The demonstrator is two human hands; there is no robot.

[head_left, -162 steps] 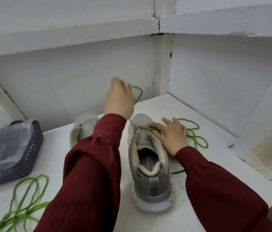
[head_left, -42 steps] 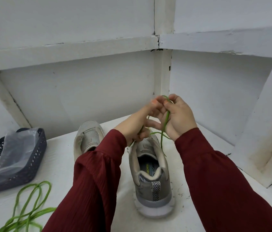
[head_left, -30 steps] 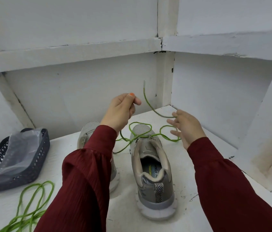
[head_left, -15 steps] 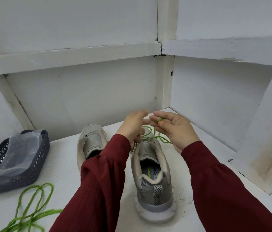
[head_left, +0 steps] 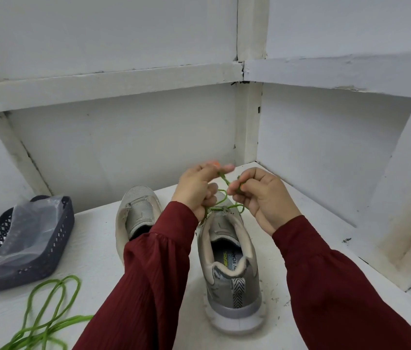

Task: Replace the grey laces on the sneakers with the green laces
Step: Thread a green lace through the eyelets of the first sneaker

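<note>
Two grey sneakers stand heel-toward-me on a white shelf. The right sneaker [head_left: 229,269] carries a green lace [head_left: 220,202] at its top eyelets. My left hand [head_left: 195,190] pinches one end of that lace above the tongue. My right hand [head_left: 262,195] pinches the other end just to the right, the strands crossing between both hands. The left sneaker [head_left: 137,210] has no lace that I can see and is partly hidden behind my left sleeve. A second green lace [head_left: 47,322] lies loose at the near left.
A dark perforated basket [head_left: 47,248] holding a clear plastic bag [head_left: 26,231] sits at the left of the shelf. White walls close the shelf at the back and right, meeting in a corner behind the hands. The shelf's front right edge drops off.
Both hands have drawn slightly apart and risen a little over the right sneaker's tongue, each still holding a lace end, and the green strands now cross between them.
</note>
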